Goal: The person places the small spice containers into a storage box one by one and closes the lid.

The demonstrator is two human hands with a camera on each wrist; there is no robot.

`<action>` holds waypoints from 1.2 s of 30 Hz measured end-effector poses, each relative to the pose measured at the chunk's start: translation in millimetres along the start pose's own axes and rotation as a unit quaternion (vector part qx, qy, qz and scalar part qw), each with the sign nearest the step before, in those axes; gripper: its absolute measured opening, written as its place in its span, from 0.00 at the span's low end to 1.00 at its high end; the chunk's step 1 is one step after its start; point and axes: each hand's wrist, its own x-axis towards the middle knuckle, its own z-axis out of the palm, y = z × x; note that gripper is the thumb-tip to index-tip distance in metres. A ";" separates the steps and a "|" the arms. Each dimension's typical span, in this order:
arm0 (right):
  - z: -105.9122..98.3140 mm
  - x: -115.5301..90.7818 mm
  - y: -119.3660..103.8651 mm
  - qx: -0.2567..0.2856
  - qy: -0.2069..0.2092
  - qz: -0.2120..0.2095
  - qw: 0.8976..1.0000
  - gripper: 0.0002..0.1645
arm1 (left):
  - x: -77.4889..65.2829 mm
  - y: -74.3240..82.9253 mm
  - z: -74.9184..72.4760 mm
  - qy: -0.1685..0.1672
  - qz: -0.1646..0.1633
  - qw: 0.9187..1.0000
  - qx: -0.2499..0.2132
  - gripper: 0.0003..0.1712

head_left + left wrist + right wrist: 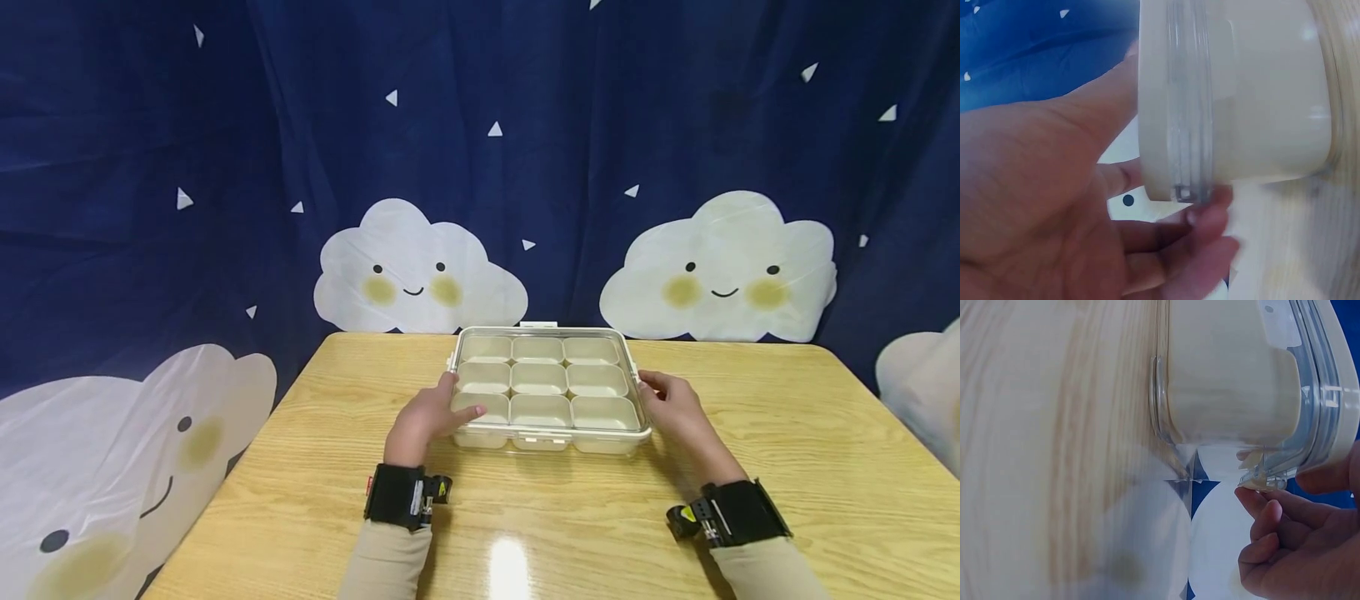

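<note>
A clear storage box (592,434) with a cream-rimmed, see-through lid sits on the table, holding several cream compartment cups (539,379) in rows. My left hand (427,414) grips its left side near the front corner. The thumb lies over the lid, and in the left wrist view the other fingers bend around below the rim. On the right side, my right hand (675,406) has its thumb against the lid rim and its fingertips under a side latch (1261,481), which sticks outward. Another latch (542,438) shows along the front edge.
The light wooden table (750,417) extends to both sides of the box and in front of it. Right behind its far edge hangs a dark blue curtain (465,67) with smiling white clouds (412,292). Each wrist wears a black strapped camera (397,495).
</note>
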 end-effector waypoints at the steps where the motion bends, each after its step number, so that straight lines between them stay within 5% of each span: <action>1: -0.6 0.1 0.2 0.000 -0.001 0.000 1.000 0.30 | 0.9 -0.3 0.9 0.008 0.001 1.000 0.008 0.43; 6: -2.3 -1.1 -1.2 0.000 -0.003 0.002 1.000 0.30 | 3.6 -1.5 3.9 0.035 -0.001 0.999 0.024 0.44; 15: -0.2 -2.6 -1.6 -0.003 -0.004 0.004 1.000 0.30 | 8.5 -5.0 7.0 0.027 -0.028 0.999 0.027 0.51; 30: -2.2 -1.8 -1.3 -0.005 -0.012 0.004 1.000 0.32 | 18.7 -13.1 13.2 0.079 -0.032 0.995 -0.049 0.46; 36: -1.5 -2.5 -1.8 -0.003 -0.015 0.011 1.000 0.32 | 24.5 -15.5 16.1 0.105 0.016 0.992 -0.075 0.39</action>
